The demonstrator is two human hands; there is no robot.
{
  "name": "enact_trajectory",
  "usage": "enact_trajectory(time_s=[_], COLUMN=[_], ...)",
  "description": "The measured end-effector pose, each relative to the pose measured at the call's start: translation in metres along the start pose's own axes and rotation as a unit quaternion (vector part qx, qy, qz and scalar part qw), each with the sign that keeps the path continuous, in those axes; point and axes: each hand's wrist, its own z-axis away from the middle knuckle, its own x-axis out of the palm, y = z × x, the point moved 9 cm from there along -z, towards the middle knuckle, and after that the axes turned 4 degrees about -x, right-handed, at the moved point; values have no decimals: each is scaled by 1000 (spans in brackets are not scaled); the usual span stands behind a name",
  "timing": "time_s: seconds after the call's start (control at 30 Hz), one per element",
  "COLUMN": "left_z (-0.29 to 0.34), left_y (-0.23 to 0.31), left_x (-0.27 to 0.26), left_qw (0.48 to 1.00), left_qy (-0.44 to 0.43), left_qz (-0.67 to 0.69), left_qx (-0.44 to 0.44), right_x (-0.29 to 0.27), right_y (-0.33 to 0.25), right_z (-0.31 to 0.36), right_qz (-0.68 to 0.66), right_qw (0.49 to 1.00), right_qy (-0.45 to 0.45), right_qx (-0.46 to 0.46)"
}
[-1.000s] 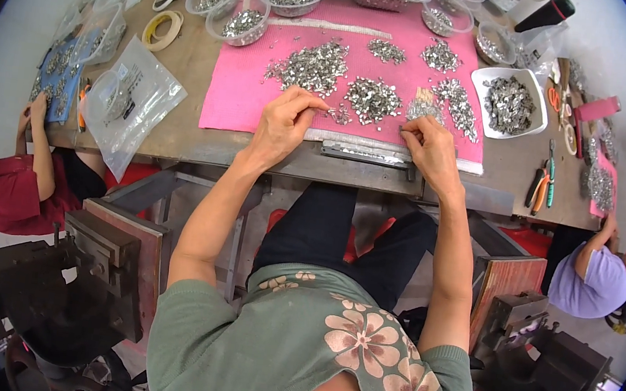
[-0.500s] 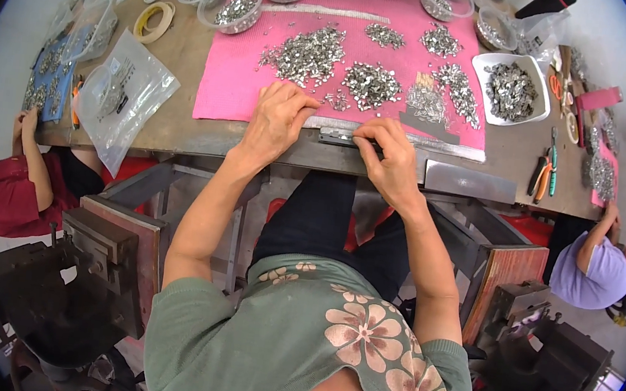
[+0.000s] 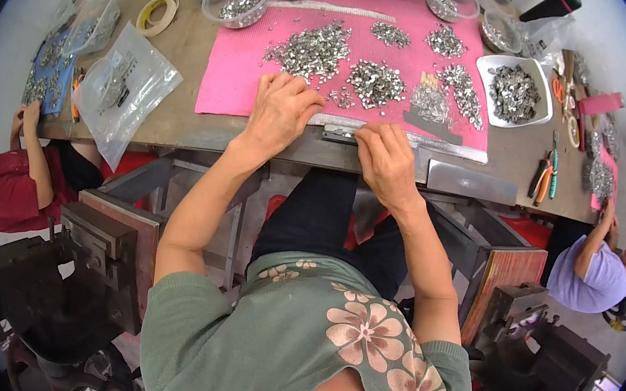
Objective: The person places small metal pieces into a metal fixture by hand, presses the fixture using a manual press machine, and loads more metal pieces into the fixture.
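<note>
Lying at the front edge of the worktop [image 3: 175, 119], just above the centre of the frame, a slim, straight metal bar [image 3: 339, 134] shows a dark grey body with a paler, silvery strip along its top; its right end is covered by the right hand [image 3: 388, 158]. That hand's thumb and fingers are bunched together at the bar, though I cannot tell whether they grip it. Left of the bar, the left hand [image 3: 280, 111] has thumb and forefinger pinched close over the lower edge of the pink mat [image 3: 228, 70]; anything between them is too small to tell. Above, toward the upper centre, lie a broad heap of shiny silver metal bits [image 3: 310, 50] and a rounder, darker-flecked pile [image 3: 376, 84], with a small scatter of pieces [image 3: 342, 98] near the left fingers
</note>
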Motion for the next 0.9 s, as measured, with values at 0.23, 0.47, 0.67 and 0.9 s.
enact_trajectory(time_s=[0.23,0.47,0.67,0.9], left_z=[1,11,16,17], left_y=[12,38,43,55], left_x=[0,19,22,18], left_qw=[994,968,968,983], left_qy=[-21,-19,6,29], left_qz=[96,236,249,182], left_qx=[-38,-88,-44,-10], right_x=[-2,28,22,16], right_y=[13,53,61,62], right_z=[-15,-41,-27,-27], right_qz=[-38,13,-54,-95], right_qw=[998,998,989,986], right_qy=[-52,-40,-79,-52], right_qx=[-2,46,115,128])
